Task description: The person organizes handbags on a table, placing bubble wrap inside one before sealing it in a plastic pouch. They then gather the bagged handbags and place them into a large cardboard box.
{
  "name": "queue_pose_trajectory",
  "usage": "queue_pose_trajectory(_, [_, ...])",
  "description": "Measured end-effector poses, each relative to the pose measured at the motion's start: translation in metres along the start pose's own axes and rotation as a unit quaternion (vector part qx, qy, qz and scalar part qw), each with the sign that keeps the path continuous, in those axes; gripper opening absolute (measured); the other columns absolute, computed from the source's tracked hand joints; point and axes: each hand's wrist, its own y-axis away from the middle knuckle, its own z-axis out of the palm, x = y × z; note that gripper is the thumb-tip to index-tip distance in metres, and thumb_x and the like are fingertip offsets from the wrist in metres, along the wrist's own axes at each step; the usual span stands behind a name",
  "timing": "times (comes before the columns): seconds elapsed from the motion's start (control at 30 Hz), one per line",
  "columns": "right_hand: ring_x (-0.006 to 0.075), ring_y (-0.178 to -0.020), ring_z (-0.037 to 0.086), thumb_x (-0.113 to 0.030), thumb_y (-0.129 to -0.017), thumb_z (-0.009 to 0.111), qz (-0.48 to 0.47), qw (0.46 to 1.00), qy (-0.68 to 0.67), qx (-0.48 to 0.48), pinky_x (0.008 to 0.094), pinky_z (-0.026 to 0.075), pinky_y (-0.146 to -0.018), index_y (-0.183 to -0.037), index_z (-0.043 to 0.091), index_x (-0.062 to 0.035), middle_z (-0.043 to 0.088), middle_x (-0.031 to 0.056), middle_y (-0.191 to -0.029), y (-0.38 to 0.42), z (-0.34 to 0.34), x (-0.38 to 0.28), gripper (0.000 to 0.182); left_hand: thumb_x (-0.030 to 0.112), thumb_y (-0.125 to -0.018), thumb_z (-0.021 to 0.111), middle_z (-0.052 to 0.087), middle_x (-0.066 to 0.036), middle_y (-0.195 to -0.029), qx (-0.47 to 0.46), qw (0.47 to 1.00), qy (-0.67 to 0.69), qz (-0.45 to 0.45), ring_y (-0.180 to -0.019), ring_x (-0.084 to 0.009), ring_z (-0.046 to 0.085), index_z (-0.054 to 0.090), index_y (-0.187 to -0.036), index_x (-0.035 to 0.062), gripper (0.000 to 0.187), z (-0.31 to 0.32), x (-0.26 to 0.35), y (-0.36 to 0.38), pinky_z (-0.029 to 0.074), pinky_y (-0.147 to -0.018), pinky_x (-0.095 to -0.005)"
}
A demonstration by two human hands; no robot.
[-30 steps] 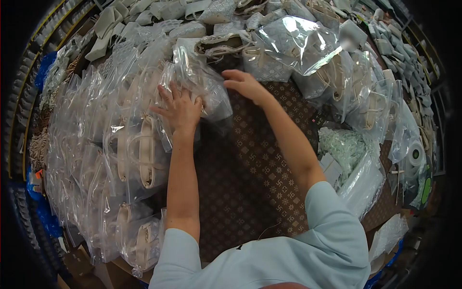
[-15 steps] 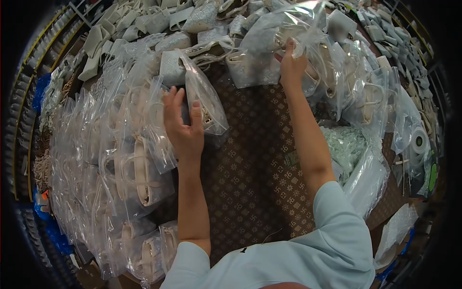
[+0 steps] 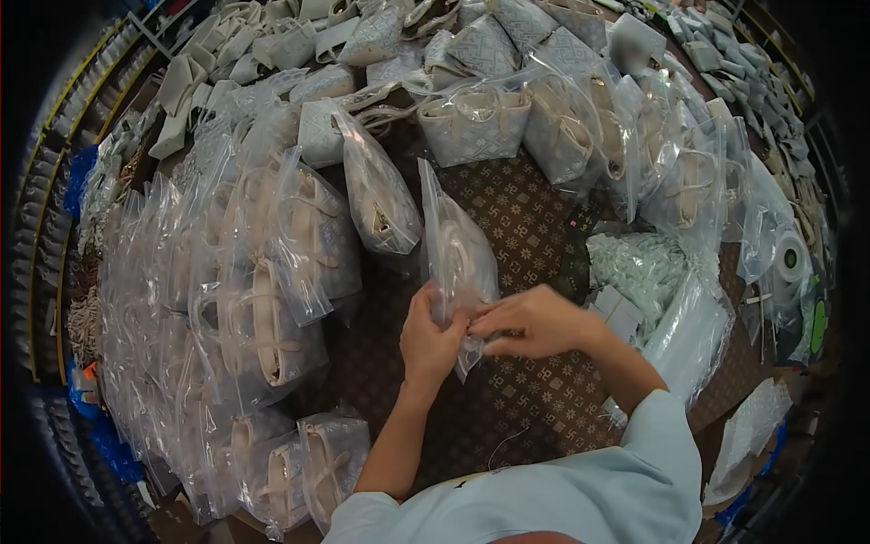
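Observation:
Right in front of me, a pale handbag (image 3: 464, 254) stands on the floor inside a clear plastic bag. My left hand (image 3: 430, 340) is closed on the near end of that bag, thumb on top. My right hand (image 3: 542, 322), a little blurred, meets it there, its curled fingers pinching the plastic at the edge near my left thumb. Just beyond and to the left is another bagged handbag (image 3: 381, 195), tilted. An unwrapped patterned handbag (image 3: 476, 127) stands upright at the back.
Bagged handbags (image 3: 272, 317) stand packed along the left. More bagged ones (image 3: 693, 186) line the right, beside a heap of pale green plastic (image 3: 639, 267) and a clear plastic bundle (image 3: 689, 335). Unwrapped bags (image 3: 507, 41) pile up behind. Brown patterned covering (image 3: 535, 399) lies underneath.
Both hands have come back toward me and together. A bagged handbag now stands between them. The plastic my right hand held up at the back is gone from there, uncovering the patterned handbag.

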Motion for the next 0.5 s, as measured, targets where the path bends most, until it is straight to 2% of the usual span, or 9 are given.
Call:
queue_pose_trajectory(0.03, [0.0275, -0.093, 0.063, -0.014, -0.078, 0.064, 0.021, 0.999, -0.012, -0.038, 0.0317, 0.051, -0.076, -0.104, 0.063, -0.0060, 0.064, 0.0126, -0.101, -0.010, -0.023, 0.006, 0.027, 0.027, -0.076, 0.068, 0.056, -0.017, -0.112, 0.003, 1.000, 0.013, -0.020, -0.096, -0.0288, 0.058, 0.052, -0.114, 0.0027, 0.048, -0.004, -0.002, 0.001, 0.045, -0.081, -0.0359])
queue_pose_trajectory(0.07, [0.0262, -0.090, 0.064, -0.019, -0.079, 0.066, 0.102, 0.992, -0.057, 0.047, 0.0323, 0.050, -0.076, -0.100, 0.064, -0.0048, 0.065, 0.0135, -0.097, -0.031, -0.042, 0.016, 0.026, 0.027, -0.077, 0.068, 0.057, -0.016, -0.108, 0.010, 0.999, 0.026, -0.038, -0.092, -0.0277, 0.060, 0.055, -0.109, 0.0044, 0.042, -0.007, -0.003, 0.002, 0.046, -0.078, -0.0353])
queue_pose_trajectory(0.13, [0.0272, -0.107, 0.056, -0.025, -0.081, 0.065, 0.091, 0.957, 0.103, 0.255, 0.0339, 0.045, -0.088, -0.113, 0.058, -0.0066, 0.060, 0.0150, -0.110, -0.079, -0.070, 0.072, 0.038, 0.023, -0.078, 0.066, 0.058, -0.016, -0.105, 0.005, 0.998, 0.047, -0.047, -0.090, -0.0263, 0.060, 0.056, -0.107, 0.0032, 0.037, -0.009, -0.005, 0.001, 0.046, -0.077, -0.0341])
queue_pose_trajectory(0.17, [0.0307, -0.124, 0.041, -0.029, -0.080, 0.066, 0.144, 0.943, 0.181, 0.237, 0.0387, 0.036, -0.098, -0.130, 0.043, -0.0114, 0.049, 0.0139, -0.128, -0.102, -0.081, 0.108, 0.057, 0.020, -0.080, 0.065, 0.059, -0.016, -0.102, -0.004, 0.996, 0.067, -0.056, -0.088, -0.0249, 0.060, 0.057, -0.105, 0.0020, 0.032, -0.011, -0.006, 0.001, 0.046, -0.076, -0.0330])
queue_pose_trajectory(0.23, [0.0345, -0.132, 0.027, -0.035, -0.073, 0.071, 0.232, 0.886, 0.358, 0.180, 0.0489, 0.026, -0.103, -0.138, 0.028, -0.0166, 0.035, 0.0132, -0.140, -0.143, -0.088, 0.168, 0.080, 0.016, -0.081, 0.064, 0.060, -0.014, -0.101, -0.010, 0.994, 0.094, -0.047, -0.087, -0.0221, 0.060, 0.057, -0.105, 0.0013, 0.029, -0.012, -0.006, 0.002, 0.046, -0.076, -0.0314])
queue_pose_trajectory(0.3, [0.0344, -0.131, 0.028, -0.034, -0.069, 0.073, 0.270, 0.870, 0.386, 0.147, 0.0539, 0.023, -0.102, -0.138, 0.029, -0.0177, 0.036, 0.0124, -0.139, -0.165, -0.090, 0.187, 0.083, 0.012, -0.082, 0.062, 0.060, -0.013, -0.099, -0.014, 0.992, 0.121, -0.042, -0.087, -0.0193, 0.059, 0.057, -0.105, 0.0006, 0.026, -0.018, -0.012, 0.002, 0.045, -0.076, -0.0298])
queue_pose_trajectory(0.37, [0.0344, -0.130, 0.029, -0.033, -0.065, 0.075, 0.307, 0.851, 0.413, 0.106, 0.0588, 0.019, -0.101, -0.137, 0.029, -0.0189, 0.037, 0.0115, -0.138, -0.178, -0.091, 0.199, 0.087, 0.015, -0.086, 0.062, 0.061, -0.001, -0.089, -0.012, 0.995, 0.082, 0.057, -0.081, -0.0084, 0.054, 0.058, -0.103, 0.0003, 0.023, -0.024, -0.022, 0.008, 0.043, -0.073, -0.0234])
queue_pose_trajectory(0.43, [0.0317, -0.129, 0.032, -0.031, -0.064, 0.074, 0.383, 0.863, 0.320, 0.077, 0.0587, 0.018, -0.101, -0.134, 0.033, -0.0188, 0.036, 0.0125, -0.139, -0.181, -0.100, 0.198, 0.082, 0.009, -0.085, 0.060, 0.060, -0.005, -0.094, -0.029, 0.991, 0.119, 0.043, -0.085, -0.0118, 0.055, 0.057, -0.104, -0.0005, 0.021, -0.038, -0.022, 0.021, 0.043, -0.077, -0.0252])
queue_pose_trajectory(0.5, [0.0312, -0.122, 0.042, -0.029, -0.067, 0.069, 0.371, 0.845, 0.374, 0.093, 0.0564, 0.025, -0.099, -0.131, 0.036, -0.0192, 0.046, 0.0142, -0.131, -0.175, -0.100, 0.211, 0.073, 0.004, -0.083, 0.058, 0.060, -0.009, -0.099, -0.058, 0.984, 0.166, 0.034, -0.090, -0.0152, 0.057, 0.057, -0.104, -0.0013, 0.021, -0.050, -0.030, 0.037, 0.043, -0.081, -0.0271])
